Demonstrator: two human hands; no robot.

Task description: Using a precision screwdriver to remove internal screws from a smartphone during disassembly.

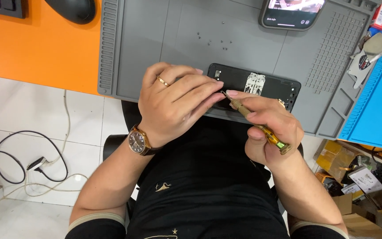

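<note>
An opened black phone (pixel 261 84) lies on the grey work mat (pixel 155 40), its insides showing a white part in the middle. My right hand (pixel 270 128) grips a small brass-coloured screwdriver (pixel 261 128), whose tip points up and left. My left hand (pixel 177 102), with a ring and a wristwatch, has its fingertips pinched together at the screwdriver's tip, just over the phone's near left edge. Whether the fingers hold a screw is hidden. Several tiny screws (pixel 213 40) lie loose on the mat beyond the phone.
A second phone (pixel 290 13) with a lit screen rests at the mat's far edge. A black mouse (pixel 74 9) sits on the orange desk. A blue mat (pixel 376 102) with tools lies to the right. Cables (pixel 27 163) and cardboard boxes (pixel 354 177) are on the floor.
</note>
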